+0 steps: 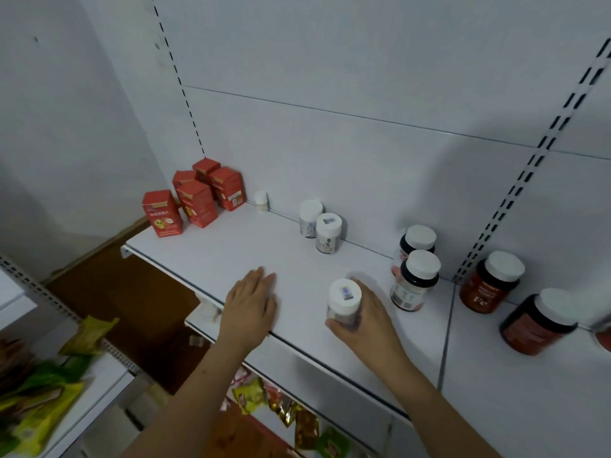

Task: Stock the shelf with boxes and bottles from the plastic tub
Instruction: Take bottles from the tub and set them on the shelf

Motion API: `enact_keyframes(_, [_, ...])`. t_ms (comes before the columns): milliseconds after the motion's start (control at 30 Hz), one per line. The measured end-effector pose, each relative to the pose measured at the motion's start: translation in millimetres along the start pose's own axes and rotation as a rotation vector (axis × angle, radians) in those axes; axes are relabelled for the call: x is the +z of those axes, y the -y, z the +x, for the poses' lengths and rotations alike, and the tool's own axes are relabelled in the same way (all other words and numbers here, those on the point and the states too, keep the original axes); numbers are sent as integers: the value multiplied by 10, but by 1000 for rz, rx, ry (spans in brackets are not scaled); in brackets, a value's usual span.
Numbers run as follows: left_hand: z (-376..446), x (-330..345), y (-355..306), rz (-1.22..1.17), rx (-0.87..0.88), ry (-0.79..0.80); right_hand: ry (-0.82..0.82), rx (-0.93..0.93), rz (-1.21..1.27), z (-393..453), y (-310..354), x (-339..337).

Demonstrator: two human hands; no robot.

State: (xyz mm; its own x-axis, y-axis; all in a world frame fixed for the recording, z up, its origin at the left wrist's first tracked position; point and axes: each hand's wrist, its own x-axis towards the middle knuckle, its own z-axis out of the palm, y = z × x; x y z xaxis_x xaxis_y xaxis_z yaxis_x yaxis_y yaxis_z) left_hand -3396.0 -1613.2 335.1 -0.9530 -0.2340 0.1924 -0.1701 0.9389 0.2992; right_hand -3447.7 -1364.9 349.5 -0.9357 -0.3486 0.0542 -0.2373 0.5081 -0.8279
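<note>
Although we cannot see the plastic tub from here, so what remains to unload is unknown, we judge the stocking well under way on the white shelf [251, 246]. At its far left stands a cluster of red boxes [195, 198], five as far as we can count. On the neighbouring panel to the right sit two large red bottles [492, 282], one behind the other, with a sliver of another at the frame edge. Just left of that seam stand two dark bottles [415, 279] with white caps, again front and back. Against the back wall in the middle we see a pair of small white-capped bottles [319, 228], and further left a tiny white bottle [261, 200] stands alone.

Our right hand [367, 317] wraps its fingers round another white-capped bottle [344, 302], held upright near the front of the shelf, and whether its base touches the surface we cannot tell. Our left hand [253, 300] lies flat with fingers straight on the shelf near the front lip, holding nothing.

For room, we judge the broad bare stretch in front of the white pair the natural spot. The front lip lies just beside both hands, so we would move the bottle farther in. The dark bottles stand near on the right
</note>
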Motion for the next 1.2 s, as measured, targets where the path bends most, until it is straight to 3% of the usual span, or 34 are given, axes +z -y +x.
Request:
enact_keyframes(300, [160,7,99,124,-70,-5,1,-85,127,716,550,303])
enact_keyframes(467, [159,25,121,130,-61,-13,22,-134,61,1148,639,660])
enact_keyframes(667, [163,28,120,137,-50,-10,-196,-36,-57,1361,489,890])
enact_keyframes(933, [158,-4,115,122,-47,5,-281,25,-107,1157,498,985])
enact_keyframes(1200, [117,-59,191,59,36,67,-249,1,-265,117,399,589])
